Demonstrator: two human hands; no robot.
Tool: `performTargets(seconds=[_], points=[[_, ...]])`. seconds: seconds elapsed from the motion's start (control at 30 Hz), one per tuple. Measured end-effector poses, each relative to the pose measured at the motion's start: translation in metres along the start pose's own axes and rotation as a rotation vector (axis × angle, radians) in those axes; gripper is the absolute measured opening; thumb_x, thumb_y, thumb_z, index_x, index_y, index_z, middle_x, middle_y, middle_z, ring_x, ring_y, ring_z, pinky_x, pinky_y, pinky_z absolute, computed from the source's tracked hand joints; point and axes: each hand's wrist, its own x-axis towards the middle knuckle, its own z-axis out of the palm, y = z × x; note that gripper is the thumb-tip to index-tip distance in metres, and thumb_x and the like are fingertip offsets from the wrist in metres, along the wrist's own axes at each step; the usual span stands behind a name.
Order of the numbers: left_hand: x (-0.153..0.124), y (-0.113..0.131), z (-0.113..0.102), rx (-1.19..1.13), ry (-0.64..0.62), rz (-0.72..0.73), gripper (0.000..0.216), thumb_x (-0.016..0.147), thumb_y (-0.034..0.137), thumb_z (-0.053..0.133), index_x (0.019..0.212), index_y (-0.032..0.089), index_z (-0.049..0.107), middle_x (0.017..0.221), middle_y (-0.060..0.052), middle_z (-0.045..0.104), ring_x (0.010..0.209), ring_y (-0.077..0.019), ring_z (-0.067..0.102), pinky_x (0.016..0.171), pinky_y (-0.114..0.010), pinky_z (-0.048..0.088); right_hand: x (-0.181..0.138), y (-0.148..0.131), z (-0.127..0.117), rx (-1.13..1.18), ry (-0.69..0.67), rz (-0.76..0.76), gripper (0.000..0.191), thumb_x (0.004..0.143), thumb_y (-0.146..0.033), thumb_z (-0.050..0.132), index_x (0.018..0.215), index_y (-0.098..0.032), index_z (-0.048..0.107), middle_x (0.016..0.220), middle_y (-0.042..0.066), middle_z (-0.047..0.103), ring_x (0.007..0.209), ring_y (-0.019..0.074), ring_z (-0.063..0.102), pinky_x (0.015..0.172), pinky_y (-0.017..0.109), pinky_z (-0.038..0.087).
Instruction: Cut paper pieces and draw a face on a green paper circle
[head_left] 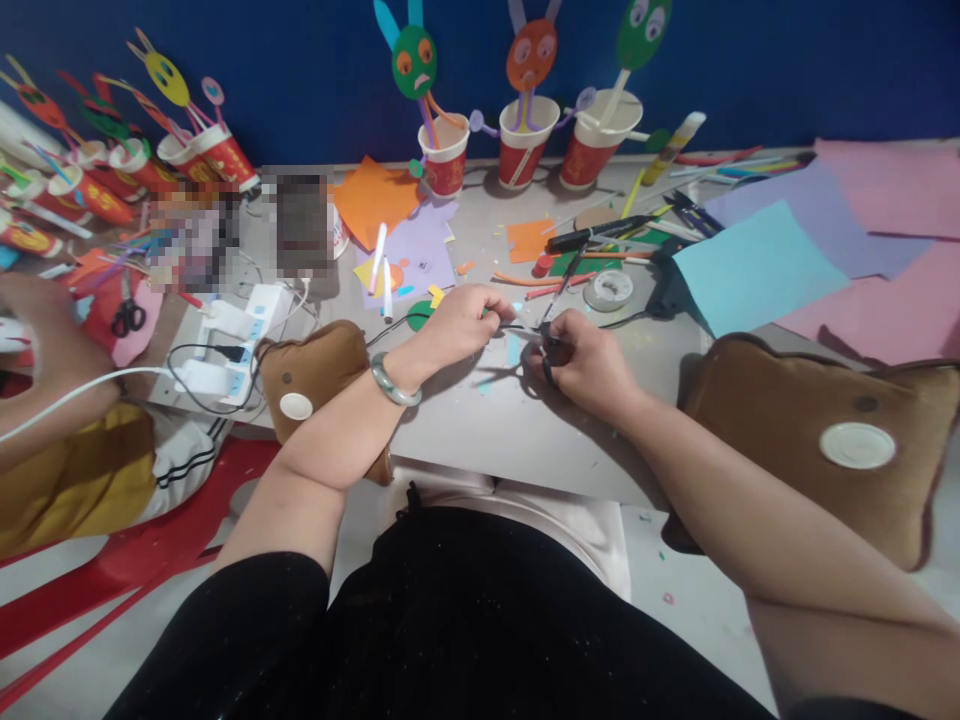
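My right hand (596, 365) grips dark-handled scissors (553, 348), fingers in the loops. Their blades point left, toward my left hand (469, 325), which wears a bangle (395, 380) at the wrist. My left thumb and fingers are pinched together near the blade tips; what they hold, if anything, is too small to make out. Light blue paper scraps (513, 349) lie on the table (450, 430) below both hands. A green paper circle (420, 316) is just beyond my left wrist, and a roll of clear tape (609, 290) lies beyond my right hand.
Red paper cups (445, 165) with paper-faced figures line the back. Coloured sheets (761, 270) lie right, beside pens (600, 232). Brown cushions (810, 440) (319, 365) overhang the front edge. A power strip (251, 335) with cables and another person's arm (56, 360) are left.
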Motion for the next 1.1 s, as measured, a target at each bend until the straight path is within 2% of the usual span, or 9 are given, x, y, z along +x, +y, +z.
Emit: performTargets(seconds=[0.13, 0.23, 0.3, 0.4, 0.53, 0.67, 0.83, 1.03, 1.1], points=[[-0.004, 0.007, 0.002, 0.023, -0.046, 0.014, 0.017, 0.088, 0.010, 0.064, 0.080, 0.016, 0.078, 0.079, -0.002, 0.075, 0.071, -0.0121, 0.061, 0.074, -0.028, 0.046, 0.005, -0.004, -0.005, 0.308, 0.032, 0.082, 0.043, 0.067, -0.031, 0.095, 0.081, -0.028, 0.054, 0.073, -0.004, 0.070, 0.056, 0.0132, 0.056, 0.052, 0.028, 0.046], [-0.008, 0.012, 0.006, 0.019, -0.128, 0.000, 0.031, 0.095, 0.021, 0.065, 0.064, 0.017, 0.068, 0.064, 0.001, 0.064, 0.062, -0.0106, 0.054, 0.067, -0.028, 0.042, 0.009, -0.001, -0.008, 0.445, 0.081, 0.089, 0.045, 0.070, -0.038, 0.096, 0.082, -0.028, 0.054, 0.075, -0.003, 0.070, 0.051, 0.0121, 0.051, 0.046, 0.030, 0.042], [-0.011, 0.015, 0.008, -0.045, -0.231, -0.042, 0.038, 0.099, 0.026, 0.062, 0.063, 0.017, 0.068, 0.058, 0.001, 0.060, 0.058, -0.0102, 0.053, 0.064, -0.028, 0.041, 0.011, 0.003, -0.009, 0.495, 0.109, 0.055, 0.046, 0.072, -0.042, 0.096, 0.084, -0.029, 0.053, 0.077, -0.003, 0.071, 0.051, 0.0130, 0.049, 0.044, 0.031, 0.038], [-0.012, 0.018, 0.009, -0.176, -0.313, -0.134, 0.043, 0.107, 0.033, 0.055, 0.073, 0.016, 0.077, 0.057, 0.000, 0.063, 0.054, -0.0103, 0.058, 0.064, -0.026, 0.047, 0.008, 0.004, -0.008, 0.467, 0.179, -0.054, 0.048, 0.075, -0.045, 0.096, 0.087, -0.031, 0.052, 0.082, -0.001, 0.073, 0.058, 0.0170, 0.057, 0.048, 0.035, 0.043], [-0.013, 0.021, 0.008, -0.270, -0.281, -0.230, 0.063, 0.113, 0.051, 0.046, 0.074, 0.016, 0.080, 0.049, -0.001, 0.060, 0.048, -0.0101, 0.055, 0.061, -0.025, 0.050, -0.001, -0.001, -0.007, 0.265, 0.312, -0.204, 0.040, 0.085, -0.044, 0.091, 0.093, -0.032, 0.053, 0.088, -0.001, 0.077, 0.070, 0.0206, 0.068, 0.058, 0.037, 0.053], [-0.014, 0.021, 0.012, -0.399, -0.271, -0.247, 0.063, 0.105, 0.068, 0.059, 0.074, 0.016, 0.078, 0.051, -0.001, 0.061, 0.046, -0.0090, 0.054, 0.052, -0.024, 0.045, -0.007, -0.002, -0.002, 0.144, 0.361, -0.393, 0.042, 0.083, -0.038, 0.092, 0.096, -0.030, 0.053, 0.083, -0.004, 0.078, 0.060, 0.0161, 0.064, 0.055, 0.033, 0.047], [-0.014, 0.023, 0.015, -0.510, -0.226, -0.220, 0.049, 0.094, 0.053, 0.082, 0.066, 0.018, 0.063, 0.054, 0.004, 0.059, 0.044, -0.0058, 0.049, 0.046, -0.022, 0.035, -0.011, -0.004, 0.005, 0.194, 0.220, -0.409, 0.045, 0.079, -0.035, 0.094, 0.090, -0.028, 0.051, 0.083, -0.002, 0.080, 0.049, 0.0110, 0.055, 0.048, 0.030, 0.042], [-0.010, 0.015, 0.017, -0.418, -0.078, -0.073, 0.027, 0.093, 0.029, 0.081, 0.073, 0.017, 0.068, 0.056, 0.006, 0.059, 0.051, -0.0071, 0.050, 0.055, -0.023, 0.040, -0.004, -0.009, -0.001, 0.193, 0.274, -0.204, 0.045, 0.079, -0.037, 0.091, 0.089, -0.029, 0.048, 0.081, 0.001, 0.078, 0.057, 0.0164, 0.059, 0.053, 0.034, 0.049], [-0.007, 0.010, 0.017, -0.386, 0.015, -0.034, 0.023, 0.094, 0.023, 0.077, 0.074, 0.018, 0.067, 0.059, 0.006, 0.059, 0.054, -0.0078, 0.051, 0.056, -0.024, 0.040, -0.002, -0.005, -0.002, 0.183, 0.256, -0.150, 0.046, 0.076, -0.039, 0.092, 0.088, -0.029, 0.048, 0.081, 0.001, 0.076, 0.057, 0.0161, 0.057, 0.054, 0.034, 0.049]])
